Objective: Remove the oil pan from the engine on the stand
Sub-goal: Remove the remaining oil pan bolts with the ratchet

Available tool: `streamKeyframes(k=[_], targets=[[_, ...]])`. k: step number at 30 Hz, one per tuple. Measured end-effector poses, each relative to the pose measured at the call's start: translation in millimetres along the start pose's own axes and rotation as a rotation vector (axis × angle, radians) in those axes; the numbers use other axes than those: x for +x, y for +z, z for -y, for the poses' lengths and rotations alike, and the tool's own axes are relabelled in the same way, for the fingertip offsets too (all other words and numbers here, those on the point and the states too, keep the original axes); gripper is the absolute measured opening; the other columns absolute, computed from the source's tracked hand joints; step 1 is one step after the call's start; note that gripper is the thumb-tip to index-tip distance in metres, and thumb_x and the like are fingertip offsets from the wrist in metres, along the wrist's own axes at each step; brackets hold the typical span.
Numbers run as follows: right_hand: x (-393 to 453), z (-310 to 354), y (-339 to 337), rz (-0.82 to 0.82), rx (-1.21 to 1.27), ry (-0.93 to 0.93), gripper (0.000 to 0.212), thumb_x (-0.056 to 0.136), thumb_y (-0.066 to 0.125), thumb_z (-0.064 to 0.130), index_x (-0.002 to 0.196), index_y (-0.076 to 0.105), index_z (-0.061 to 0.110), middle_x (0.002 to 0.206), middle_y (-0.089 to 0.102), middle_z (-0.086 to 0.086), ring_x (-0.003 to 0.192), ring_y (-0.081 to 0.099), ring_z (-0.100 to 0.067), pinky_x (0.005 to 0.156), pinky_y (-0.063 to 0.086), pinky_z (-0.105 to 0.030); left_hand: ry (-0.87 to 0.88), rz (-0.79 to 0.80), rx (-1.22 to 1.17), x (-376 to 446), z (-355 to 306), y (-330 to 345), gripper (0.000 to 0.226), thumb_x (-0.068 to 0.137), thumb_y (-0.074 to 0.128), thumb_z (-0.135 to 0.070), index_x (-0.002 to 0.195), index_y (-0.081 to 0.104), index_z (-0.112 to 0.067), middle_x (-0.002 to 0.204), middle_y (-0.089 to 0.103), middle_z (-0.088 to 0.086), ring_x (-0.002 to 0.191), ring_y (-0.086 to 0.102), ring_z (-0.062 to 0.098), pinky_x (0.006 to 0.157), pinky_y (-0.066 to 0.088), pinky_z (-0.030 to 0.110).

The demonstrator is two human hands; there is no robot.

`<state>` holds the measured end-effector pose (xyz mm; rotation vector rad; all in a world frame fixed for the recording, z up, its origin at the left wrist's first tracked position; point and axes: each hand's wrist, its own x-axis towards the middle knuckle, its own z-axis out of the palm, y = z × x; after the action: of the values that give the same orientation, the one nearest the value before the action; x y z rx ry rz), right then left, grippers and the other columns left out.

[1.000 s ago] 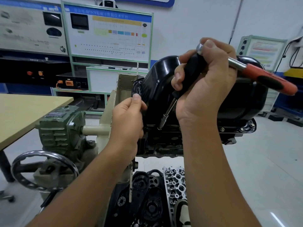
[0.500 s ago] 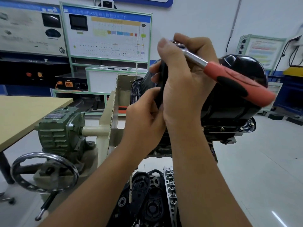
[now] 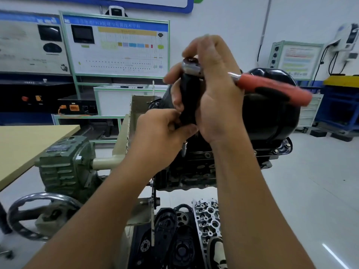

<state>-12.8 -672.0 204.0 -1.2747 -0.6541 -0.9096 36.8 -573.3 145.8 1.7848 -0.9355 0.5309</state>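
Both hands, the right hand (image 3: 215, 98) and left hand (image 3: 161, 133), clamp the ratchet (image 3: 272, 88), apparently between oil pan (image 3: 272, 117) bolts; next, its socket must seat on one.

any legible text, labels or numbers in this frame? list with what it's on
None can be read.
Blue header on the wiring panel: characters too blurred.
Poster on the right stand: coloured lines, too small.
Left display board: print blurred.
Ratchet and oil pan: no marking visible.

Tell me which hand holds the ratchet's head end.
The right hand, wrapped around the ratchet near its steel head; the left hand sits lower, pinching the black extension.
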Motion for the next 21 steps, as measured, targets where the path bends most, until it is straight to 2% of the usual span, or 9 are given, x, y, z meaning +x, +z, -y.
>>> streamKeyframes(k=[2, 4, 6, 8, 10, 12, 14, 16, 21], targets=[[-3.5, -5.0, 9.8, -0.084, -0.162, -0.138, 0.023, 0.105, 0.051, 0.024, 0.083, 0.054, 0.016, 0.080, 0.065, -0.023, 0.049, 0.050, -0.028, 0.049, 0.040, -0.034, -0.021, 0.003, -0.025, 2.5, 0.3, -0.8, 0.041, 0.084, 0.080, -0.009, 0.053, 0.060, -0.026, 0.045, 0.048, -0.009, 0.046, 0.035, 0.006, 0.053, 0.031, 0.025], [-6.5, -6.0, 17.7, -0.238, -0.167, -0.182, 0.036, 0.105, 0.048, 0.033, 0.075, 0.058, 0.016, 0.081, 0.071, -0.019, 0.049, 0.053, -0.028, 0.049, 0.039, -0.031, -0.015, 0.020, -0.008, 3.8, -0.5, -0.3, 0.050, 0.084, 0.075, -0.004, 0.046, 0.054, -0.029, 0.045, 0.051, -0.010, 0.045, 0.037, 0.005, 0.051, 0.031, 0.021], [-6.6, -3.1, 15.4, -0.295, -0.045, -0.114, 0.057, 0.108, 0.036, 0.043, 0.069, 0.064, 0.012, 0.087, 0.077, -0.012, 0.047, 0.060, -0.028, 0.045, 0.041, -0.028, -0.016, 0.025, 0.026, 3.6, -1.3, 2.2, 0.036, 0.084, 0.075, -0.009, 0.055, 0.061, -0.025, 0.046, 0.050, -0.009, 0.046, 0.036, 0.007, 0.051, 0.031, 0.022], [-4.0, -0.1, 8.3, -0.313, 0.013, -0.032, 0.065, 0.108, 0.030, 0.050, 0.071, 0.068, 0.012, 0.085, 0.077, -0.011, 0.047, 0.062, -0.026, 0.046, 0.043, -0.027, 0.001, -0.003, 0.039, 2.4, -1.3, 5.7, 0.026, 0.084, 0.073, -0.016, 0.062, 0.061, -0.022, 0.047, 0.045, -0.010, 0.050, 0.035, 0.010, 0.051, 0.030, 0.022], [-1.0, 0.5, 5.2, -0.325, 0.045, 0.015, 0.051, 0.107, 0.040, 0.045, 0.081, 0.066, 0.010, 0.071, 0.071, -0.012, 0.045, 0.056, -0.025, 0.047, 0.042, -0.029, 0.020, -0.013, 0.044, 1.0, -1.5, 8.6, 0.018, 0.081, 0.066, -0.028, 0.067, 0.063, -0.018, 0.049, 0.043, -0.008, 0.052, 0.036, 0.011, 0.051, 0.031, 0.026], [0.5, -0.1, 6.2, -0.328, 0.085, 0.031, 0.026, 0.098, 0.051, 0.028, 0.085, 0.058, 0.008, 0.062, 0.064, -0.013, 0.042, 0.050, -0.024, 0.046, 0.038, -0.030, 0.042, -0.002, 0.047, 1.5, 0.2, 9.4, 0.021, 0.078, 0.061, -0.034, 0.072, 0.067, -0.015, 0.051, 0.043, -0.007, 0.052, 0.036, 0.011, 0.053, 0.033, 0.029], [2.5, -0.8, 5.6, -0.289, 0.079, 0.038, 0.013, 0.091, 0.052, 0.016, 0.082, 0.055, 0.007, 0.059, 0.064, -0.015, 0.040, 0.048, -0.024, 0.046, 0.037, -0.031, 0.053, 0.024, -0.007, 3.6, 5.0, 7.7, 0.019, 0.082, 0.070, -0.031, 0.071, 0.067, -0.016, 0.050, 0.040, -0.007, 0.051, 0.033, 0.009, 0.050, 0.029, 0.023], [4.6, -0.8, 2.5, -0.178, 0.109, 0.057, 0.014, 0.090, 0.049, 0.011, 0.078, 0.056, 0.007, 0.060, 0.064, -0.019, 0.038, 0.045, -0.023, 0.045, 0.036, -0.029, 0.052, 0.072, -0.092, 5.4, 10.4, 4.5, 0.024, 0.086, 0.077, -0.023, 0.067, 0.064, -0.019, 0.051, 0.033, -0.008, 0.051, 0.027, 0.008, 0.051, 0.026, 0.024], [8.7, 3.2, -7.1, 0.135, 0.276, 0.176, 0.020, 0.089, 0.046, 0.013, 0.073, 0.055, 0.005, 0.064, 0.065, -0.024, 0.035, 0.044, -0.023, 0.041, 0.034, -0.026, 0.053, 0.148, -0.243, 5.3, 19.5, 0.8, 0.027, 0.090, 0.077, -0.018, 0.084, 0.068, 0.006, 0.057, 0.029, 0.007, 0.056, 0.026, 0.020, 0.057, 0.024, 0.030]])
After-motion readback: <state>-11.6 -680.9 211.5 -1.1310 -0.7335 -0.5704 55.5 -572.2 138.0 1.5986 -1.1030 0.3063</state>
